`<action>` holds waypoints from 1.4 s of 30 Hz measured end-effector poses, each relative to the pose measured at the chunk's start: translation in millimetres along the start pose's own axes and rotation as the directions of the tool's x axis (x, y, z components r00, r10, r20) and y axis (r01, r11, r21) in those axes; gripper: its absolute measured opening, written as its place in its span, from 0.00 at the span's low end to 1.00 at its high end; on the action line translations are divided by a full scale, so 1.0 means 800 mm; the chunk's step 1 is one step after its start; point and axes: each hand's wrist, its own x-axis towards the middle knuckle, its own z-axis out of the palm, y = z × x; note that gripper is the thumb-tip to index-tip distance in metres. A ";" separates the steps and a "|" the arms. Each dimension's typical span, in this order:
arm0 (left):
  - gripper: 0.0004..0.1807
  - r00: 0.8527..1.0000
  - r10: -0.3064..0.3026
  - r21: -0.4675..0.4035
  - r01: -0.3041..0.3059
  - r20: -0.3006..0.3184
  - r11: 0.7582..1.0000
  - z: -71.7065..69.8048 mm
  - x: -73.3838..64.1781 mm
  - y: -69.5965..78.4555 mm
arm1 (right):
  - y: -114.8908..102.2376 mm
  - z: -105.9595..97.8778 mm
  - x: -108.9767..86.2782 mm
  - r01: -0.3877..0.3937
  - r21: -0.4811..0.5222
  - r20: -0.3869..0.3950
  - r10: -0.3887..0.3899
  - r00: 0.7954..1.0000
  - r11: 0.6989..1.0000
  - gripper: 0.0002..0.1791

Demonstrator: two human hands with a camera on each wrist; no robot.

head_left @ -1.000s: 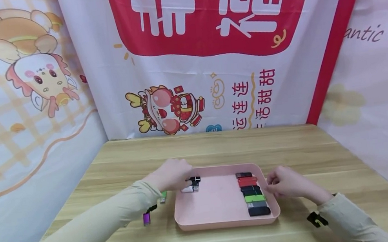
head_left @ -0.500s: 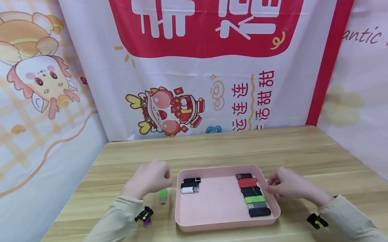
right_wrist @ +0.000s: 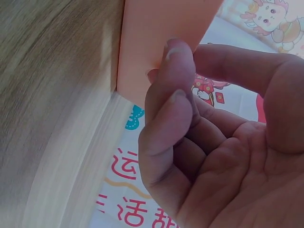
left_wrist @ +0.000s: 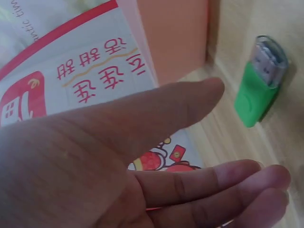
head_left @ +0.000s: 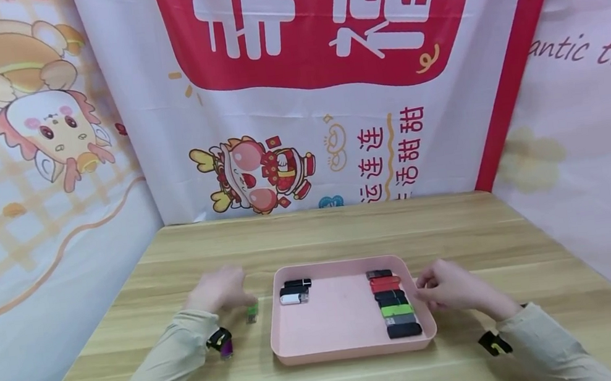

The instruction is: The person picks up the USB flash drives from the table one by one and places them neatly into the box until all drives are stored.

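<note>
A green USB stick (left_wrist: 254, 90) with a clear cap lies on the table, left of the pink tray (head_left: 350, 353). My left hand (head_left: 221, 289) is right over it, thumb and fingers spread apart, holding nothing; in the left wrist view the stick is beyond the fingertips. At the tray's right side, my right hand (head_left: 450, 287) pinches the rim, with curled fingers against the outer wall and the thumb over the edge. Inside the tray, a white USB stick (head_left: 293, 299) and two black ones sit at the upper left.
A column of several USB sticks runs along the tray's right side, including a red one (head_left: 385, 284), a lime green one (head_left: 397, 310) and a black one (head_left: 404, 330). A purple USB stick (head_left: 226, 348) lies by the left wrist, partly hidden by the wrist camera.
My left hand has let go of a black USB stick in the tray, moved left out of it and lowered over the green one. The right hand keeps its place at the rim.
</note>
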 end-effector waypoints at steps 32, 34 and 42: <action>0.22 0.991 -0.056 -0.072 0.065 0.120 0.995 0.015 0.002 0.000 | 0.006 0.002 -0.004 0.072 0.032 -0.016 -0.071 0.997 0.997 0.06; 0.21 0.991 -0.055 -0.076 0.065 0.126 0.995 0.015 0.002 0.000 | 0.006 0.002 -0.005 0.073 0.031 -0.015 -0.072 0.997 0.997 0.06; 0.17 0.987 -0.054 -0.112 0.072 0.152 0.991 0.012 0.000 0.003 | 0.002 0.002 -0.005 0.031 0.022 -0.020 -0.031 0.999 0.999 0.06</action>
